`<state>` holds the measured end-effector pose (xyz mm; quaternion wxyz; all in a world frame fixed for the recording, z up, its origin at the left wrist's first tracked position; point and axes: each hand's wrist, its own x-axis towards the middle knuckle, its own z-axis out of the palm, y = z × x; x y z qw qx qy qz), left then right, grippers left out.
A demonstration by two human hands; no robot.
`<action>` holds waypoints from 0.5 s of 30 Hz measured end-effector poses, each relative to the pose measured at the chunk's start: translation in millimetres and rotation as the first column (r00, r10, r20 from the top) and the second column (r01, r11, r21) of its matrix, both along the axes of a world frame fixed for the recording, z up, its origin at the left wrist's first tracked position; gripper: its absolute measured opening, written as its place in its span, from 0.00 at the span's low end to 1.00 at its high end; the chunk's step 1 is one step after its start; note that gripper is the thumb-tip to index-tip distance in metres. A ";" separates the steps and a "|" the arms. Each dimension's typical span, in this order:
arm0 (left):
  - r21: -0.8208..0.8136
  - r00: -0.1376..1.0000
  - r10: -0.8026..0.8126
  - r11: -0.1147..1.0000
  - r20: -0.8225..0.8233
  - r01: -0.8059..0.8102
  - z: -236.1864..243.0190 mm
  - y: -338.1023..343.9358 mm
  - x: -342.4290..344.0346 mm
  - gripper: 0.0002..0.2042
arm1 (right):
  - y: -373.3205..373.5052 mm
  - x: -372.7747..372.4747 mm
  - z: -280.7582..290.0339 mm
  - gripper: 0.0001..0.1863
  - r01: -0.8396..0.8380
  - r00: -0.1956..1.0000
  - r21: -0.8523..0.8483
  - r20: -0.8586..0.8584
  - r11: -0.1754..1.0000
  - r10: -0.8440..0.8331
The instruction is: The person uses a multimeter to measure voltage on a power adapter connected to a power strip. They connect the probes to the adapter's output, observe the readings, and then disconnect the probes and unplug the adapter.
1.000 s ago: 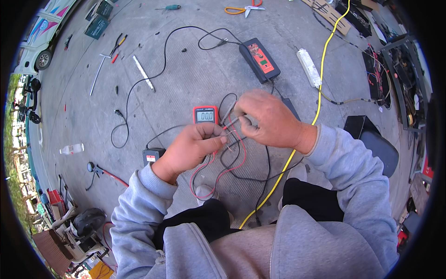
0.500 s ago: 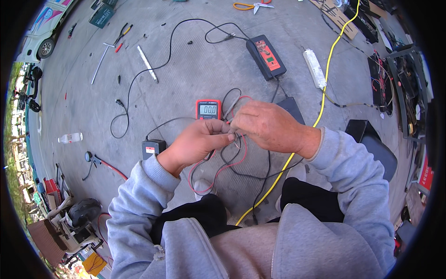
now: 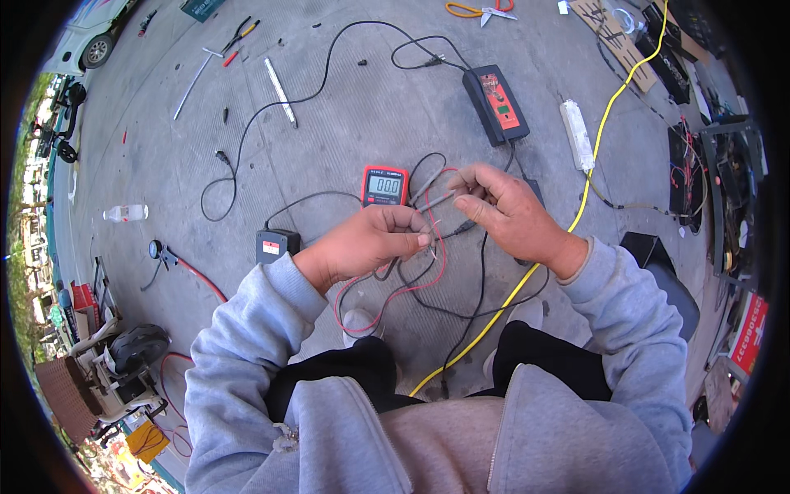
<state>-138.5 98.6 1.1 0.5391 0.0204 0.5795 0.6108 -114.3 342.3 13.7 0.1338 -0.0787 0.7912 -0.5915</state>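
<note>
My left hand [image 3: 380, 240] pinches the thin bare-ended wires [image 3: 435, 240] of a cable between thumb and fingers. Up and to its right, my right hand [image 3: 512, 210] is curled, thumb near the index finger; a thin grey piece [image 3: 438, 201] reaches its fingertips, and what it grips is unclear. Just beyond the left hand lies a red multimeter [image 3: 385, 186] with its display lit. Its red test lead [image 3: 397, 290] and black lead loop below the hands. A black adapter box [image 3: 277, 245] with a cord sits left of my left hand.
Farther off lies a black charger [image 3: 495, 105] with a red label, its cord curving left. A yellow cable [image 3: 599, 140] crosses the floor at right, beside a white oblong box [image 3: 578, 134]. Pliers [image 3: 239, 39], scissors [image 3: 481, 11], a plastic bottle [image 3: 126, 213] and a scooter lie around.
My right hand has drawn away from my left, up and to the right, and its fingers have loosened. The left hand keeps its pinch on the wires. The whole view has shifted slightly.
</note>
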 end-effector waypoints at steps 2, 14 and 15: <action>0.022 0.995 0.092 0.995 0.034 -0.093 -0.9 -1.8 0.1 0.05 | -0.8 2.7 1.3 0.15 -0.134 0.989 0.050 0.069 0.990 0.130; 0.075 0.983 0.175 0.982 -0.046 -0.171 -2.5 9.2 8.8 0.04 | -14.9 15.6 8.9 0.09 -0.120 0.991 0.152 0.070 0.981 0.110; 0.107 0.982 0.181 0.979 -0.042 -0.176 -4.2 10.0 9.4 0.05 | -15.0 16.6 9.4 0.09 -0.107 0.993 0.162 0.067 0.981 0.098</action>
